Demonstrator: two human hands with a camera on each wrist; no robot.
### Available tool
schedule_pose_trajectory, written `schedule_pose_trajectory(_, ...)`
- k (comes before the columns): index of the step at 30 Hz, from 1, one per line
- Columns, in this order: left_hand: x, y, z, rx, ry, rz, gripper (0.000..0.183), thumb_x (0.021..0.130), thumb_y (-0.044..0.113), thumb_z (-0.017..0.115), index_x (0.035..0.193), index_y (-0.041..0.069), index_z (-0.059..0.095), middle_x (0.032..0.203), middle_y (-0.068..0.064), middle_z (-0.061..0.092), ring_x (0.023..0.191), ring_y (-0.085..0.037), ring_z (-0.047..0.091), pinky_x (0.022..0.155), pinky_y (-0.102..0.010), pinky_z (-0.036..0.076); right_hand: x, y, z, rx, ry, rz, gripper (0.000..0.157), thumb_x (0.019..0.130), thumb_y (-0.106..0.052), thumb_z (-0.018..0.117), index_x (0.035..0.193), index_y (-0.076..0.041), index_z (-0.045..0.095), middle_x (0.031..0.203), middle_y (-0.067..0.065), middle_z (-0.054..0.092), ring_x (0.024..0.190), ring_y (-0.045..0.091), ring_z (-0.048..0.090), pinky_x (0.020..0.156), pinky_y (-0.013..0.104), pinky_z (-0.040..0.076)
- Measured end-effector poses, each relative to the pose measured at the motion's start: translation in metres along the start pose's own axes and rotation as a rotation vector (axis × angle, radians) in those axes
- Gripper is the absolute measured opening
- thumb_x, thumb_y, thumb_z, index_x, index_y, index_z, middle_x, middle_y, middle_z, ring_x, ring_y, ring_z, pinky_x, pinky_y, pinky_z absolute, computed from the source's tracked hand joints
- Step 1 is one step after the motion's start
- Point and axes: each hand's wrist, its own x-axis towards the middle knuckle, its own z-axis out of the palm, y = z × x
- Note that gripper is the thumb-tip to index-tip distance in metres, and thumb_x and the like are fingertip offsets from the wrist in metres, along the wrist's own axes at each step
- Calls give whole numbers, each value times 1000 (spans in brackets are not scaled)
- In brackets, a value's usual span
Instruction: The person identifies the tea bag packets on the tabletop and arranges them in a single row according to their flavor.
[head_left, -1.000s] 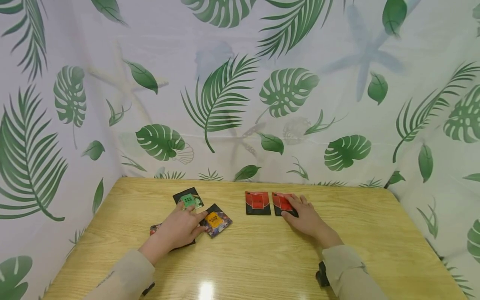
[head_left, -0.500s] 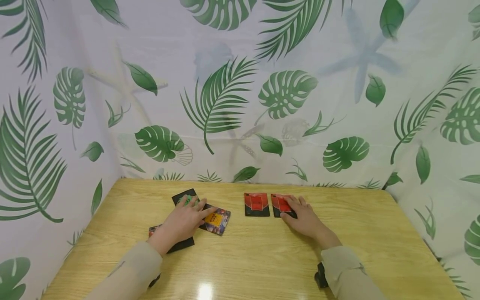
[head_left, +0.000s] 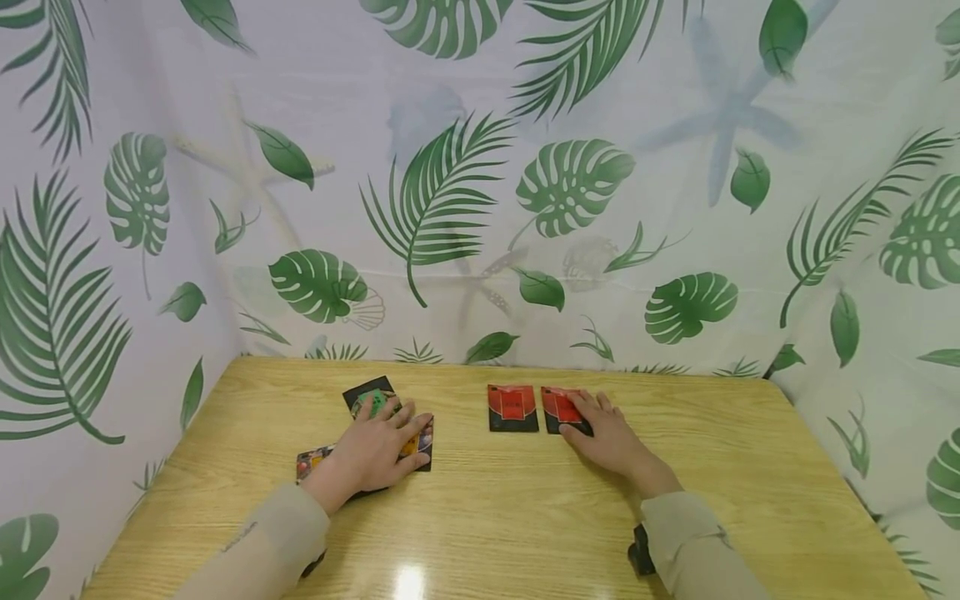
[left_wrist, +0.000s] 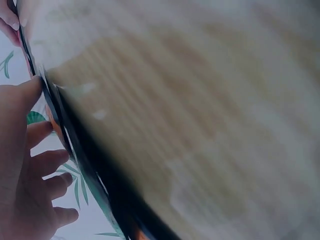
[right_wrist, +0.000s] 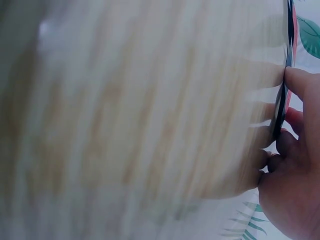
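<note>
With its fingers spread, my left hand [head_left: 375, 454] lies over a small flat packet with an orange label [head_left: 426, 443]; much of that packet is hidden. The fingertips overlap a dark packet with a green label [head_left: 372, 402] just behind. Under the palm and wrist, a third colourful packet [head_left: 311, 461] shows only at its edges. My right hand [head_left: 611, 437] rests on the right-hand one of two red-and-black packets [head_left: 557, 407], thumb near its front edge. The other red-and-black packet [head_left: 513, 410] lies flat just left of it. In the right wrist view the packet [right_wrist: 281, 112] appears edge-on at the fingertips.
A wood-grain table [head_left: 487, 517] carries everything. White cloth [head_left: 465, 192] printed with green leaves rises behind it and at both sides. Near the right cuff sits a small black device [head_left: 641, 550], strapped at the wrist.
The orange-labelled packet has slid left and turned straighter under my left hand, closer to the other two. My left hand has spread over it. My right hand stays in place.
</note>
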Motion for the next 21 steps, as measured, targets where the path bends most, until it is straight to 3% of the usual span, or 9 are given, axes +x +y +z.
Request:
schedule_pose_trajectory(7, -7, -10, 3, -72, 1, -13, 70, 108, 57, 50, 164, 15, 41, 166, -16, 44, 157, -45, 34, 125, -72, 22, 1, 1, 1, -4, 7, 1, 73, 109, -41, 55, 165, -1, 31, 171, 28, 25, 159, 56, 10, 127, 73, 12)
schedule_pose_trajectory(14, -16, -18, 1, -81, 7, -21, 65, 107, 50, 56, 159, 11, 49, 161, -16, 51, 155, -46, 36, 125, -73, 22, 0, -1, -1, 7, 1, 0, 73, 108, -40, 56, 164, 1, 31, 171, 29, 24, 159, 57, 10, 127, 73, 11)
schedule_pose_trajectory(21, -14, -17, 0, -60, -9, -16, 64, 108, 48, 56, 160, 12, 47, 162, -14, 50, 156, -45, 36, 125, -72, 22, -1, -3, -1, 11, -6, 9, 74, 109, -40, 55, 165, 1, 30, 171, 29, 23, 159, 57, 9, 127, 73, 11)
